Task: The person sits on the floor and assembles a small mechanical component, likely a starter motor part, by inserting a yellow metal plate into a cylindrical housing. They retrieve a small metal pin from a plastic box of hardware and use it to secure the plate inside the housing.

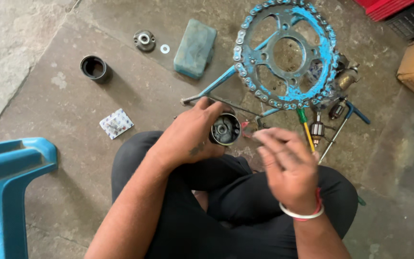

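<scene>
- Left hand (pixel 188 136) wraps a round metal motor housing (pixel 225 129), fingers curled about its wall, open end turned up toward the face so the inside parts show. Held above the lap, in front of the crossed legs.
- Right hand (pixel 286 165) hangs just beside the housing, blurred; fingers loosely bent and close together, apparently empty, though I cannot tell whether they pinch something small.
- On the concrete floor (pixel 73 105), parts are spread in an arc within arm's reach: a blue-painted sprocket with chain (pixel 286 52) lying flat, a green-handled screwdriver (pixel 305 127), a small armature (pixel 317 129) and a T-handled wrench (pixel 343 124) beside it.
- Farther off: a black cylindrical sleeve (pixel 93 68) standing on end, a round end cap (pixel 144 40) with a washer (pixel 165 48) next to it, a blue-green block (pixel 195 48), a small printed packet (pixel 116 123).
- Blue plastic stool (pixel 10 187) at the left edge.
</scene>
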